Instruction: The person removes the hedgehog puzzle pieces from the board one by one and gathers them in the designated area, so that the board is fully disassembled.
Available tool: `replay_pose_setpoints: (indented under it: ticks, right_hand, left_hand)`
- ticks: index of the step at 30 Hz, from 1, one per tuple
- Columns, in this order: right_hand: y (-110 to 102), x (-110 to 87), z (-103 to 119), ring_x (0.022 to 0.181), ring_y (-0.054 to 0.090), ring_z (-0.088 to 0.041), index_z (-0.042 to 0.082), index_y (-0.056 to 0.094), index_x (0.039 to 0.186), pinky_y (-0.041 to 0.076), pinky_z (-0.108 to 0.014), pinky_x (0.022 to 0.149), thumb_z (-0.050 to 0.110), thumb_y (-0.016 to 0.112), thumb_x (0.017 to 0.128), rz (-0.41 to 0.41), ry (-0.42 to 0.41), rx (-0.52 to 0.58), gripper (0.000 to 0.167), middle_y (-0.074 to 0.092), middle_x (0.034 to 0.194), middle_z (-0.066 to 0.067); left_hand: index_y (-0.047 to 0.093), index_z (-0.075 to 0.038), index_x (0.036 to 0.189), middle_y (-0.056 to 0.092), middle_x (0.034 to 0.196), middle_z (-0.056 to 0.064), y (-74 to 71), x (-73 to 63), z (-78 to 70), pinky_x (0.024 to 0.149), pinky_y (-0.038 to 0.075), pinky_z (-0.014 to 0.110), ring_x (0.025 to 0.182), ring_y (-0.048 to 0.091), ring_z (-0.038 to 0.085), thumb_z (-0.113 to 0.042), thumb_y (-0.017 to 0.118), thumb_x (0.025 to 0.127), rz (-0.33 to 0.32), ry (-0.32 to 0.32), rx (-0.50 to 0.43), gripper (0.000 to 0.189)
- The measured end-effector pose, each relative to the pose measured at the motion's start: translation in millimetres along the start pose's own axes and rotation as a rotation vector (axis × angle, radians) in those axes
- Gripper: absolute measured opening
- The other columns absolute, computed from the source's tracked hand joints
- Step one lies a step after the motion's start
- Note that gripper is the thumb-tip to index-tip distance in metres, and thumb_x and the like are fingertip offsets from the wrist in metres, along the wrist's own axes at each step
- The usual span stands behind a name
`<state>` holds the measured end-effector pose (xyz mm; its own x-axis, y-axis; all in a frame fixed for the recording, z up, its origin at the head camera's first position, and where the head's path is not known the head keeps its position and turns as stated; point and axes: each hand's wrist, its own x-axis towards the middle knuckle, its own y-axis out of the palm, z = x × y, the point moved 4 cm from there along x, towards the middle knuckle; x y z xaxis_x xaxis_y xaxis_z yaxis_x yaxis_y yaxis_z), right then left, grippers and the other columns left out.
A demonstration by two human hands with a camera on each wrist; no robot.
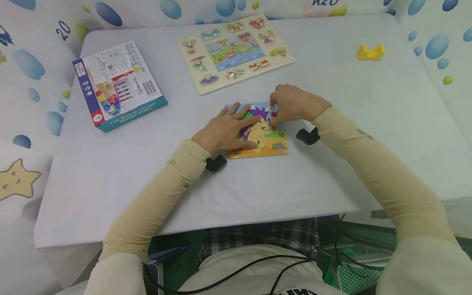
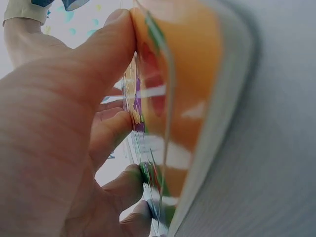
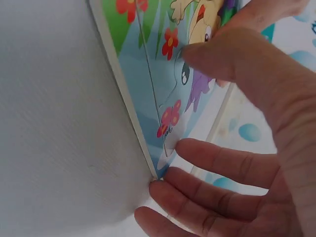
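A small jigsaw puzzle [image 1: 262, 137] with a purple-haired cartoon hedgehog lies flat on the white table, its picture side up. My left hand [image 1: 226, 129] rests across its left half with the fingers spread, and the left wrist view shows the thumb and fingertips touching the picture. At the upper right corner is my right hand [image 1: 296, 104]. In the right wrist view its thumb [image 3: 197, 57] presses on the picture near the hedgehog's eye. The other fingers [image 3: 217, 158] reach the corner and edge beside a printed butterfly [image 3: 170, 116].
Behind the puzzle lies a larger wooden peg board [image 1: 191, 82] with vehicle and toy shapes. A boxed bead set [image 1: 121, 84] sits at the left. A yellow notched block [image 1: 370, 52] stands at the far right. The table's front edge [image 1: 250, 223] is close to the person's body.
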<state>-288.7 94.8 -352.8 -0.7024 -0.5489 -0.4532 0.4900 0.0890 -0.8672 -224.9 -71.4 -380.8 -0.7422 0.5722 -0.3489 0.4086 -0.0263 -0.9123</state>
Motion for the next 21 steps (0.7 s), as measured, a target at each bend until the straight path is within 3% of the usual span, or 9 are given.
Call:
replay_pose_setpoints:
  ticks: [6, 14, 21]
  right_hand:
    - [0, 4.1, 2, 0.106, 0.049, -0.033, -0.007, 0.06, 0.12, 0.046, -0.046, 0.096, 0.039, 0.069, 0.08, 0.016, -0.019, -0.044, 0.061, 0.053, 0.118, -0.02]
    - [5, 6.8, -8, 0.104, 0.043, -0.032, -0.004, 0.057, 0.117, 0.045, -0.045, 0.093, 0.042, 0.07, 0.077, -0.011, -0.005, 0.017, 0.063, 0.047, 0.117, -0.021]
    - [7, 7.3, -8, 0.11, 0.041, -0.033, -0.002, 0.058, 0.113, 0.042, -0.046, 0.096, 0.04, 0.07, 0.08, 0.005, -0.001, 0.074, 0.054, 0.045, 0.121, -0.021]
  left_hand:
    - [0.023, -0.03, 0.156, 0.004, 0.165, 0.01, -1.3, -0.9, -0.8, 0.122, 0.007, 0.051, 0.151, -0.002, 0.036, -0.07, 0.05, 0.088, -0.007, 0.006, 0.003, 0.083]
    - [0.018, -0.029, 0.157, -0.002, 0.165, 0.009, 3.3, -2.0, -1.3, 0.122, 0.0, 0.05, 0.151, -0.009, 0.033, -0.067, 0.048, 0.091, 0.007, 0.006, -0.045, 0.082]
    - [0.001, -0.024, 0.158, -0.015, 0.163, 0.008, 5.2, -5.1, 0.2, 0.121, -0.005, 0.053, 0.149, -0.019, 0.033, -0.073, 0.053, 0.084, 0.031, -0.061, -0.118, 0.103]
